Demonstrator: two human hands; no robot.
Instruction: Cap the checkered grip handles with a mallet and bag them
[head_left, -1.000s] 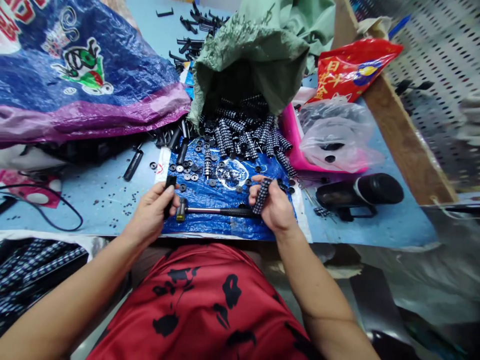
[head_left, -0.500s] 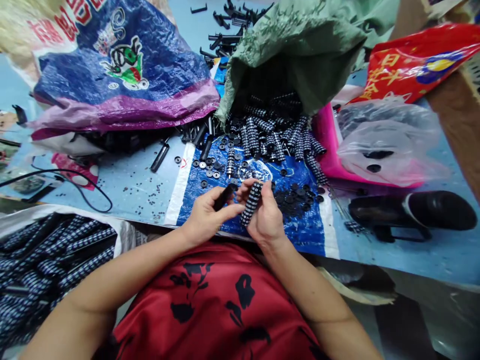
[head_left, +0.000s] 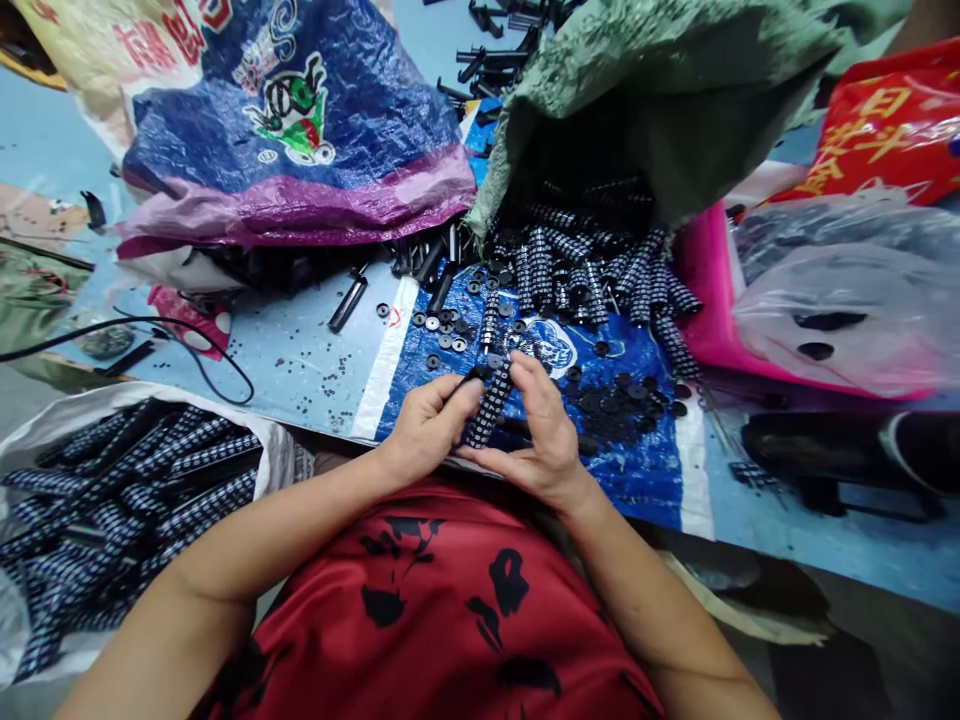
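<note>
A black roller patterned with small white marks is tilted between my hands, above the front of the blue plastic sheet. My left hand is closed on a black plastic piece, mostly hidden by the fingers, with the thumb against the roller's side. My right hand spans the roller, fingertips at its upper end and thumb by its lower end. Just beyond the hands, a similar roller lies on the sheet among loose black discs.
A pile of patterned rollers spills from a green sack. More fill a white bag at left. Black discs lie on the sheet at right. Also around are a pink bin, black flask and blue-purple bag.
The roller, earlier in my right hand's grip, now sits against the left thumb and black piece. My right fingers have spread along it. The whole view has shifted, moving the scene rightward.
</note>
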